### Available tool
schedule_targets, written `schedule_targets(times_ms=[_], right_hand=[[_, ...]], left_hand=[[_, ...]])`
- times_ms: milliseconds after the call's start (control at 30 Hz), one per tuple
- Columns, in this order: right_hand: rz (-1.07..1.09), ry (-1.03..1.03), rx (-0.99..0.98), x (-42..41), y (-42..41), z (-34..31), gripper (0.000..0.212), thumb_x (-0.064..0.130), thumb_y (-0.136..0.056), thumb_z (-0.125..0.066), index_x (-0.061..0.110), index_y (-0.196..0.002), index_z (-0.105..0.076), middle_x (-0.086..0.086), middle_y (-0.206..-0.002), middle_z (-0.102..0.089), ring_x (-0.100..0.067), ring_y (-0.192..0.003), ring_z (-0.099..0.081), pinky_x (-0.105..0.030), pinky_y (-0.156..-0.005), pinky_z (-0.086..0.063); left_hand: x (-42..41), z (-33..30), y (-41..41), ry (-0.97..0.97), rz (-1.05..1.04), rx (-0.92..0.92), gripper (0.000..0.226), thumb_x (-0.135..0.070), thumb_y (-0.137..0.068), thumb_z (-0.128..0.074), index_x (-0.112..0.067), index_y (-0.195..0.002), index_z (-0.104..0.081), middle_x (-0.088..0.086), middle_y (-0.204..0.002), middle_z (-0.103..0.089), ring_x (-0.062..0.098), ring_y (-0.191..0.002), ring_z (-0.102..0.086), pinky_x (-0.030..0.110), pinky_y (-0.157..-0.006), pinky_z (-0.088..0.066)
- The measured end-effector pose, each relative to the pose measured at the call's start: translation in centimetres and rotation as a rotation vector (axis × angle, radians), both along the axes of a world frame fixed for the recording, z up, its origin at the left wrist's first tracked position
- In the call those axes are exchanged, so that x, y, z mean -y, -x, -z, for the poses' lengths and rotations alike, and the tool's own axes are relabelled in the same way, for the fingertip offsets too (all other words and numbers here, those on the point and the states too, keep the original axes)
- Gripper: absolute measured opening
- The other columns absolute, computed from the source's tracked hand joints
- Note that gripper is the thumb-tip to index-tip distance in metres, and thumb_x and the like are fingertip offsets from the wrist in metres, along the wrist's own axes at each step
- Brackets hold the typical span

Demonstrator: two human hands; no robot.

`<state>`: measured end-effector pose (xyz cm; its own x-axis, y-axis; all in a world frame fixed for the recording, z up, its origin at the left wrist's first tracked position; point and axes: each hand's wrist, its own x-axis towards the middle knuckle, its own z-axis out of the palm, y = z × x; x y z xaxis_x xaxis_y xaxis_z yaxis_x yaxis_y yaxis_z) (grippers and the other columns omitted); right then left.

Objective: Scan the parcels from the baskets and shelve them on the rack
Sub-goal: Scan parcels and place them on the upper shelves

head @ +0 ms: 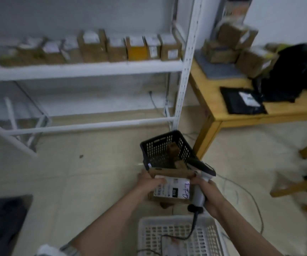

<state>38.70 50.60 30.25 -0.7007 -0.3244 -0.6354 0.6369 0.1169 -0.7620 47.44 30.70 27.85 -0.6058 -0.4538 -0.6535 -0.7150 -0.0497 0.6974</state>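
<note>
Left hand [150, 182] grips the near-left corner of a cardboard parcel [169, 182], thumb laid over its white shipping label [172, 187], where blue handwriting shows but the print is too blurred to read. Right hand [207, 193] is wrapped round the grey handle of a barcode scanner [200, 179], its dark head sitting just beside the parcel's right edge; the scanner's black cable [193, 228] drops away into a white basket [178, 235] at the bottom of the view, cut off by the frame edge, contents hard to make out. Just beyond the parcel stands a black basket [164, 150] on the floor, with two brown boxes visible inside, partly hidden behind the held parcel. Farther out, the white rack [86, 70] carries a row of parcels on one shelf; about nine can be counted, though the left ones smear into blur. To the right, a wooden table [215, 100] holds roughly five more cardboard boxes, a black mailer bag [243, 102] with a white label, and a dark heap that cannot be identified.
</note>
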Motion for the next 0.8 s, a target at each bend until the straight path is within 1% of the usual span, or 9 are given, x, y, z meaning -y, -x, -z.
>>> schedule_targets(times_ms=[67,133,200,267,367,500,633,733,800], right_hand=[[-0.013,0.067,-0.040,3.6,-0.8,-5.1,0.031,-0.003,-0.090,-0.063,-0.007,-0.120,-0.060,-0.026,-0.099,-0.074,-0.035,-0.079,-0.073,-0.035,-0.055,-0.059],[-0.027,0.101,-0.099,7.4,-1.5,-9.8,0.033,0.001,-0.089,-0.065,-0.005,-0.121,-0.061,-0.025,-0.102,-0.074,-0.038,-0.087,-0.074,-0.040,-0.062,-0.060],[-0.033,0.131,-0.181,11.4,-2.4,-14.1,0.031,0.000,-0.088,-0.065,-0.003,-0.119,-0.063,-0.021,-0.100,-0.075,-0.036,-0.087,-0.074,-0.041,-0.066,-0.060],[-0.041,0.173,-0.250,15.2,-3.5,-18.2,0.028,-0.003,-0.088,-0.064,-0.002,-0.116,-0.065,-0.020,-0.099,-0.076,-0.033,-0.085,-0.074,-0.039,-0.066,-0.060],[-0.039,0.236,-0.325,20.5,-5.2,-23.7,0.027,-0.006,-0.086,-0.063,-0.001,-0.112,-0.069,-0.021,-0.102,-0.075,-0.033,-0.086,-0.073,-0.039,-0.070,-0.060],[-0.025,0.301,-0.413,26.4,-7.1,-29.8,0.027,-0.009,-0.085,-0.061,0.003,-0.106,-0.073,-0.020,-0.104,-0.075,-0.029,-0.088,-0.071,-0.046,-0.084,-0.058],[-0.049,0.334,-0.469,30.2,-8.5,-34.9,0.024,-0.006,-0.086,-0.060,0.004,-0.107,-0.068,-0.014,-0.088,-0.077,-0.019,-0.069,-0.072,-0.030,-0.058,-0.056],[-0.055,0.362,-0.513,32.1,-8.7,-37.9,0.024,-0.005,-0.086,-0.061,0.005,-0.108,-0.060,-0.004,-0.069,-0.075,-0.013,-0.057,-0.069,-0.026,-0.050,-0.052],[-0.043,0.364,-0.560,33.0,-8.4,-39.7,0.024,-0.006,-0.086,-0.061,0.005,-0.107,-0.062,-0.004,-0.069,-0.073,-0.013,-0.056,-0.068,-0.026,-0.049,-0.052]], left_hand=[[4.1,-5.0,-0.6,0.085,0.014,-0.050,0.060,-0.033,-0.070,-0.090,-0.017,-0.111,-0.050,0.000,-0.110,-0.059,0.010,-0.093,-0.062,0.019,-0.067,-0.056],[8.4,-9.6,-1.2,0.183,0.044,-0.107,0.096,-0.051,-0.052,-0.093,-0.017,-0.127,-0.044,0.004,-0.128,-0.055,0.014,-0.107,-0.061,0.025,-0.079,-0.059],[12.4,-14.6,-2.4,0.268,0.077,-0.187,0.104,-0.045,-0.059,-0.095,-0.024,-0.140,-0.033,0.003,-0.138,-0.041,0.018,-0.121,-0.052,0.026,-0.091,-0.052],[15.9,-19.0,-3.8,0.343,0.086,-0.278,0.118,-0.029,-0.067,-0.094,-0.027,-0.155,-0.016,0.003,-0.139,-0.032,0.023,-0.126,-0.046,0.029,-0.091,-0.048],[20.7,-24.4,-5.8,0.525,0.124,-0.361,0.135,-0.028,-0.060,-0.097,-0.035,-0.159,-0.005,0.001,-0.133,-0.032,0.025,-0.123,-0.051,0.036,-0.100,-0.048],[25.9,-30.7,-8.2,0.713,0.201,-0.416,0.146,-0.027,-0.057,-0.097,-0.038,-0.159,0.006,0.005,-0.138,-0.031,0.025,-0.123,-0.049,0.037,-0.099,-0.046],[29.6,-35.7,-9.8,0.835,0.211,-0.446,0.150,-0.017,-0.057,-0.097,-0.039,-0.158,0.012,0.009,-0.149,-0.022,0.031,-0.137,-0.039,0.047,-0.110,-0.043],[31.7,-38.7,-10.4,0.944,0.209,-0.485,0.152,-0.013,-0.057,-0.096,-0.038,-0.158,0.015,0.011,-0.152,-0.018,0.032,-0.140,-0.035,0.049,-0.110,-0.043],[32.9,-40.4,-10.4,1.022,0.227,-0.504,0.148,-0.012,-0.061,-0.094,-0.035,-0.158,0.016,0.011,-0.152,-0.017,0.032,-0.140,-0.035,0.047,-0.107,-0.047]])
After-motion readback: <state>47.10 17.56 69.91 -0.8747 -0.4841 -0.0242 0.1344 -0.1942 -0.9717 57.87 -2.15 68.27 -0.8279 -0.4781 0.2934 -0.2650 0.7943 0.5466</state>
